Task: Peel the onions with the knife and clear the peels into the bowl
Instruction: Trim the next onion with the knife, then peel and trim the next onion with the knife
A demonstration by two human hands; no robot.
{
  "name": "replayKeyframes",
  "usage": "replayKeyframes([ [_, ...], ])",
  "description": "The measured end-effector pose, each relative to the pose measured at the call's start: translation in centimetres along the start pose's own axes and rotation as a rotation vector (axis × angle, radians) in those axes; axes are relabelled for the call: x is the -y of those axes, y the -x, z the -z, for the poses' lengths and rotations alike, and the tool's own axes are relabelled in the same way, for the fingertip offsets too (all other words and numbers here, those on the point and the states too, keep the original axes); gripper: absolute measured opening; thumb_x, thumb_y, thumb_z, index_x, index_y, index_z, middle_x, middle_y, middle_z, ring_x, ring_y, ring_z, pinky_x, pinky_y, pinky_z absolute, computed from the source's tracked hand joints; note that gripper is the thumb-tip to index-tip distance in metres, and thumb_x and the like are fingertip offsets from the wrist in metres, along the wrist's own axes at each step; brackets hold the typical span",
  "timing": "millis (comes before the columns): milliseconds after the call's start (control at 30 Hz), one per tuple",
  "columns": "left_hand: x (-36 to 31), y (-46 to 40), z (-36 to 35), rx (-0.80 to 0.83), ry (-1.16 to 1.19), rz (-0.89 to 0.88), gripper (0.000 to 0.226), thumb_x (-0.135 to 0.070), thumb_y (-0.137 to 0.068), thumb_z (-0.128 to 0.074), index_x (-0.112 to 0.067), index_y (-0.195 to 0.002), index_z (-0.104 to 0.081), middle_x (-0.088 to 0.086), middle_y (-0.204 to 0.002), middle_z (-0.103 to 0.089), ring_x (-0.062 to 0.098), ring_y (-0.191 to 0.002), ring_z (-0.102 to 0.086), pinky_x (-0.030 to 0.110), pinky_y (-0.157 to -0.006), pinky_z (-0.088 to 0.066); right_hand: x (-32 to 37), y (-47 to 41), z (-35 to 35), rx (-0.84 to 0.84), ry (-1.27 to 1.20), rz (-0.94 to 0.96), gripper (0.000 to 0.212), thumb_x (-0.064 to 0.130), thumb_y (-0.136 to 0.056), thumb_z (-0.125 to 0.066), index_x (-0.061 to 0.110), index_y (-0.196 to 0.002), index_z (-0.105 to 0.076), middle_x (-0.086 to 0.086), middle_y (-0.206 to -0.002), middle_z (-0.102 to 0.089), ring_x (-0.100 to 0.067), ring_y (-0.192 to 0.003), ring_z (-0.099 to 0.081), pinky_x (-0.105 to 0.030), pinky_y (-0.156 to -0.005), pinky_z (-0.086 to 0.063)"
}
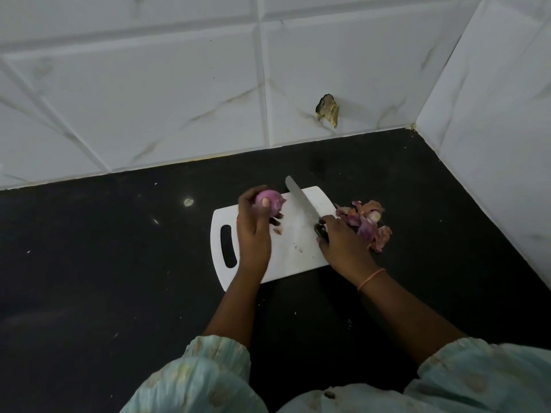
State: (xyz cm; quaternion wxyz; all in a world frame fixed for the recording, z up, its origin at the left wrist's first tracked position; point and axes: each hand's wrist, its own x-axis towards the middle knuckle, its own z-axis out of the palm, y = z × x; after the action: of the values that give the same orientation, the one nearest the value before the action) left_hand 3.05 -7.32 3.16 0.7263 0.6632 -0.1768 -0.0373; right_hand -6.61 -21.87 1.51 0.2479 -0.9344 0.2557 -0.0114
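My left hand (pixel 253 231) grips a purple onion (pixel 272 201) over the far left part of the white cutting board (pixel 290 251), thumb pressed on its front. My right hand (pixel 343 242) holds the knife (pixel 301 199) by its dark handle, blade lying flat across the board and pointing away to the upper left. A pile of purple and brown onion peels (pixel 368 223) lies on the black counter just right of the board, beside my right hand. A small peel scrap (pixel 278 231) sits on the board. No bowl is in view.
The black counter (pixel 119 263) runs to a white tiled wall at the back and a second tiled wall (pixel 492 144) on the right, forming a corner. A chipped hole (pixel 328 110) marks the back wall. The board has a handle slot (pixel 228 245) at its left end.
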Motion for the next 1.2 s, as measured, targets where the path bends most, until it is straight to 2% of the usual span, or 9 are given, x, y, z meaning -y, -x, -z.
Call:
replayKeyframes([
  [100,-0.1,0.3,2.2,-0.118,-0.147,-0.050,0.032,-0.025,-0.095,-0.066,-0.018,-0.124,-0.055,-0.004,-0.123,-0.057,0.014,-0.104,-0.063,0.023,-0.072,-0.055,0.5,-0.1,0.1,-0.043,-0.083,-0.002,0.034,0.019,-0.098,-0.050,0.014,-0.131,-0.045,-0.010,-0.119,-0.059,-0.025,-0.100,-0.061,-0.042,-0.088,-0.051],
  [200,1.9,2.3,4.3,-0.155,-0.397,-0.005,0.041,-0.023,-0.083,-0.079,-0.025,-0.117,-0.056,-0.010,-0.120,-0.050,0.007,-0.098,-0.059,0.029,-0.073,-0.056,0.8,0.4,-0.5,-0.094,-0.163,-0.003,0.033,0.016,-0.097,-0.048,0.013,-0.129,-0.046,-0.009,-0.118,-0.058,-0.026,-0.104,-0.059,-0.045,-0.088,-0.049],
  [333,3.5,5.0,6.2,-0.160,-0.544,0.109,0.045,-0.024,-0.078,-0.082,-0.030,-0.111,-0.052,-0.014,-0.116,-0.044,0.003,-0.097,-0.056,0.034,-0.080,-0.056,0.6,1.5,-1.8,-0.095,-0.057,0.056,0.042,0.020,-0.094,-0.055,0.015,-0.134,-0.043,-0.009,-0.125,-0.050,-0.027,-0.106,-0.057,-0.039,-0.079,-0.051],
  [433,3.4,5.2,6.6,-0.122,-0.579,0.131,0.047,-0.030,-0.078,-0.083,-0.027,-0.113,-0.052,-0.015,-0.118,-0.043,-0.003,-0.098,-0.054,0.028,-0.081,-0.055,0.5,1.9,-2.5,-0.096,-0.009,0.062,0.042,0.024,-0.092,-0.058,0.016,-0.131,-0.045,-0.006,-0.122,-0.051,-0.024,-0.106,-0.056,-0.035,-0.077,-0.051],
  [667,3.2,5.5,7.0,0.047,-0.577,0.063,0.049,-0.029,-0.077,-0.083,-0.026,-0.118,-0.057,-0.019,-0.119,-0.045,-0.007,-0.106,-0.051,0.007,-0.083,-0.044,0.2,1.7,-2.6,-0.090,-0.092,0.029,0.046,0.027,-0.090,-0.062,0.013,-0.131,-0.046,-0.008,-0.125,-0.055,-0.025,-0.111,-0.056,-0.037,-0.086,-0.050],
  [833,2.8,4.9,6.6,0.056,-0.628,0.074,0.046,-0.032,-0.081,-0.080,-0.026,-0.120,-0.057,-0.018,-0.122,-0.045,-0.009,-0.103,-0.050,0.018,-0.085,-0.047,0.7,1.8,-2.3,-0.172,-0.091,0.034,0.042,0.033,-0.093,-0.061,0.017,-0.130,-0.050,-0.007,-0.122,-0.050,-0.024,-0.106,-0.055,-0.035,-0.076,-0.051],
  [933,2.7,4.5,6.4,0.068,-0.650,0.056,0.046,-0.039,-0.080,-0.080,-0.027,-0.119,-0.058,-0.014,-0.128,-0.046,0.001,-0.108,-0.052,0.027,-0.089,-0.052,1.9,1.0,-2.1,-0.276,0.058,0.167,0.037,0.034,-0.092,-0.063,0.016,-0.124,-0.062,-0.008,-0.113,-0.055,-0.026,-0.103,-0.053,-0.038,-0.081,-0.049],
  [1067,2.5,3.1,6.3,-0.020,-0.620,0.031,0.040,-0.037,-0.081,-0.078,-0.033,-0.115,-0.058,-0.013,-0.122,-0.047,0.012,-0.107,-0.056,0.045,-0.090,-0.054,4.2,-0.8,-2.8,-0.224,0.104,0.250,0.030,0.038,-0.092,-0.063,0.019,-0.114,-0.071,-0.004,-0.107,-0.065,-0.027,-0.104,-0.053,-0.041,-0.085,-0.044],
  [1200,2.0,0.5,5.9,-0.048,-0.641,0.066,0.051,-0.035,-0.078,-0.081,-0.031,-0.124,-0.059,-0.011,-0.126,-0.045,0.014,-0.107,-0.056,0.042,-0.093,-0.053,5.4,-1.9,-3.8,-0.172,0.163,0.270,0.026,0.035,-0.095,-0.058,0.019,-0.111,-0.072,-0.001,-0.109,-0.065,-0.024,-0.108,-0.052,-0.038,-0.090,-0.039],
])
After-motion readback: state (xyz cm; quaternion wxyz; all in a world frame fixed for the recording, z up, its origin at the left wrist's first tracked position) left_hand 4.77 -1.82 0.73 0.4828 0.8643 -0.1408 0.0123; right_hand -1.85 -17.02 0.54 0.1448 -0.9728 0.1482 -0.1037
